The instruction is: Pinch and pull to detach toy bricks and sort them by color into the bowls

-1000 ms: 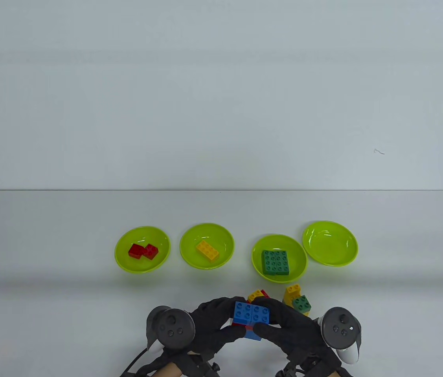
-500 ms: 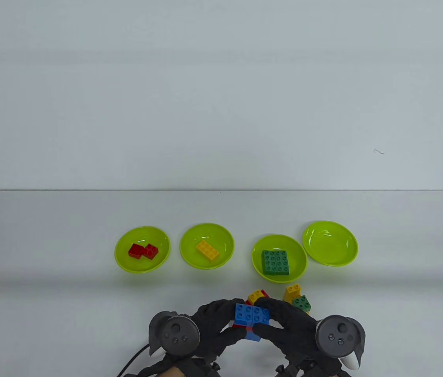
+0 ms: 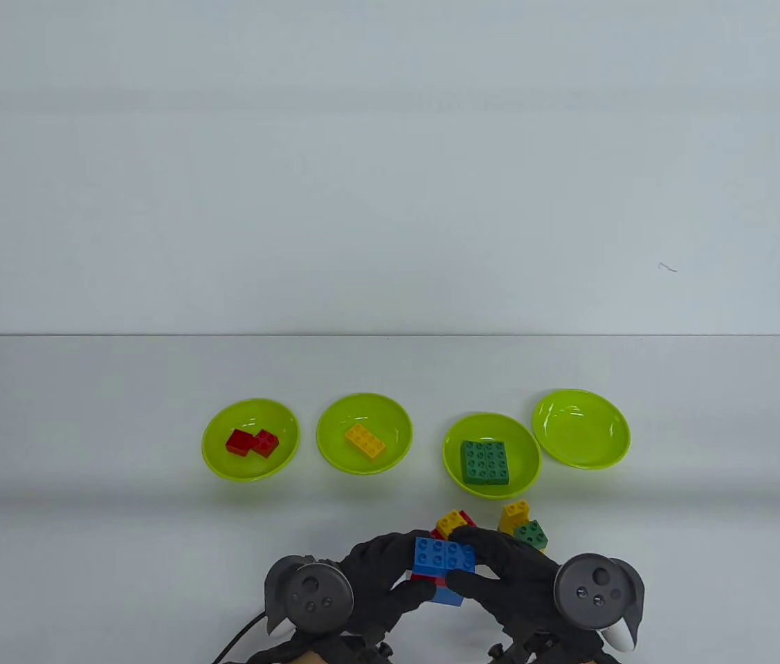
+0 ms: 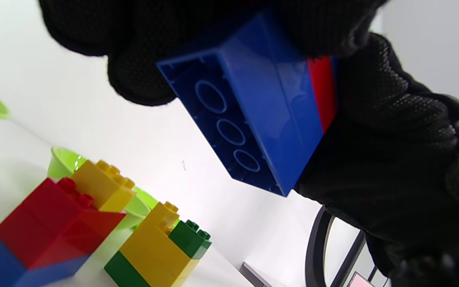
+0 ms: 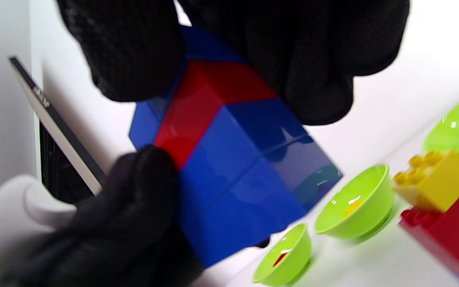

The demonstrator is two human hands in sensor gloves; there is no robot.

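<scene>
Both hands hold one brick stack [image 3: 443, 559] above the table's near edge: a blue brick on top, red in the middle, blue below. My left hand [image 3: 407, 566] pinches its left end and my right hand [image 3: 481, 561] pinches its right end. The left wrist view shows the hollow underside of the stack [image 4: 229, 131]. The right wrist view shows the red layer between blue ones [image 5: 233, 159], with right fingers [image 5: 313, 59] on top. Four green bowls stand in a row: one with red bricks [image 3: 251, 413], one with a yellow brick [image 3: 362, 408], one with green bricks [image 3: 493, 423], one empty [image 3: 581, 429].
Two more clusters stand on the table just beyond my hands: a yellow and red one [image 3: 452, 522], with blue at its base [image 4: 50, 227], and a yellow and green one [image 3: 524, 529]. The table's far edge [image 3: 390, 337] runs behind the bowls.
Both hands and the stack have drifted slightly toward the near edge. The right hand's tracker has turned to face up. The grip is the same.
</scene>
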